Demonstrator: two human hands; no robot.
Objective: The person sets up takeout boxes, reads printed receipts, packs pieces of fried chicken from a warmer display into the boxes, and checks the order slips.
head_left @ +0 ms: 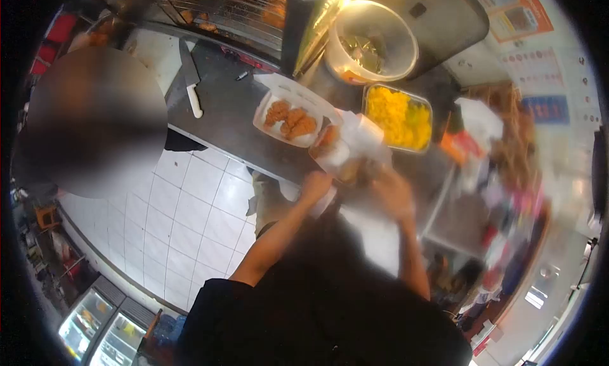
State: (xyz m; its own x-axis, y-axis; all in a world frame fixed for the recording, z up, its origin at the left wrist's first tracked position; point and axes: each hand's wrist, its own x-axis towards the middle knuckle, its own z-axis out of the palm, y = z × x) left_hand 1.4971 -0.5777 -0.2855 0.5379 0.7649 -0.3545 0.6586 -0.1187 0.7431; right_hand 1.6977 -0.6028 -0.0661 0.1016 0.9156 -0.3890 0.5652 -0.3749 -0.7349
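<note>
My left hand (316, 188) is closed at the counter's front edge, beside something white that I cannot make out. My right hand (393, 191) is smeared by motion, so its fingers cannot be read. A blurred brownish item (350, 171) lies between the hands. Just beyond them, an open box with reddish-brown food (328, 139) and a white paper or lid (368, 134) are partly blurred. To its left, an open white takeaway box (259, 115) holds several pieces of fried chicken (292, 120).
A clear tray of yellow shredded food (396, 115) stands beyond my right hand. Behind it sits a translucent bucket (406, 39). A white-handled knife (190, 80) lies at the counter's left. A heated rack (235, 14) is at the back. Another person (95, 125), blurred, is at left.
</note>
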